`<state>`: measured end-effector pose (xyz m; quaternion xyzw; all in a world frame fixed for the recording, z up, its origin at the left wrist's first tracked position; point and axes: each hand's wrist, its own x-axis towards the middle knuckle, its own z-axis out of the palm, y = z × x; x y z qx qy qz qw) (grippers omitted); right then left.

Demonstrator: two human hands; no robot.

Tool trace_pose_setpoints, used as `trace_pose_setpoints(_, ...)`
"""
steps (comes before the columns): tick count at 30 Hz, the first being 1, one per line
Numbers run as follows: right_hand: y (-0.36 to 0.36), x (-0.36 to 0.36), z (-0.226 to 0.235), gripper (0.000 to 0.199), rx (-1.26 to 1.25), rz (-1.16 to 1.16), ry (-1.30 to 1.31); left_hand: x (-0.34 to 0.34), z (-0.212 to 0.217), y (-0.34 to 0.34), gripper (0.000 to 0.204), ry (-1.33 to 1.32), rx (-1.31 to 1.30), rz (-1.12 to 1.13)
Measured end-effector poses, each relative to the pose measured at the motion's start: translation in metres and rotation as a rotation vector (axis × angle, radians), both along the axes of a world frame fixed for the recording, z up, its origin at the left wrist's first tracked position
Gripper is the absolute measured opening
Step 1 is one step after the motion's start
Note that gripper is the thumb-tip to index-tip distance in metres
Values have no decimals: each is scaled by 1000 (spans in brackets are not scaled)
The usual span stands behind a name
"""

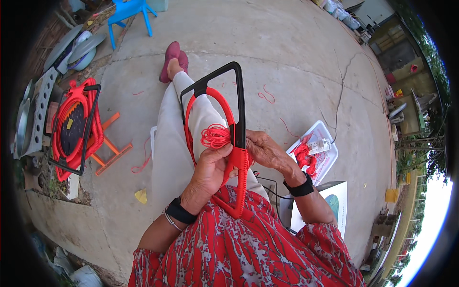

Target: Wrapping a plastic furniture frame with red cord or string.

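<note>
A black squared frame (pixel 238 95) with a rounded red ring (pixel 221 99) joined to it stands tilted over my lap. Red cord is wound tightly round the ring's near part, in close turns. My left hand (pixel 209 173) is closed, its thumb pressing a looped bundle of thin red cord (pixel 215 136) against the ring. On the frame's other side, my right hand (pixel 268 151) has its fingers bent in at the black bar and the wound section. Its fingertips are partly hidden behind the bar, so any strand between them does not show.
At left, finished-looking red and black frames (pixel 76 129) are stacked on an orange stool (pixel 114 155). A white basket (pixel 330 131) holding red cord and a power strip (pixel 319 146) stands right, near a white box (pixel 334 203). A blue chair (pixel 130 12) stands far left. Cord scraps litter the concrete.
</note>
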<state>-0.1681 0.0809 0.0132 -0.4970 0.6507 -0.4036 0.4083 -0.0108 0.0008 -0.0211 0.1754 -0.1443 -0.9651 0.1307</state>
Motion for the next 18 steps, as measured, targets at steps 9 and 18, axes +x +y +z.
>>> trace_pose_setpoints(9,43,19,59,29,-28,-261,3,1,0,2,22,-66,-56,94)
trace_pose_setpoints(18,36,6,76,8,104,-264,385,2,2,2,21,-33,-70,72)
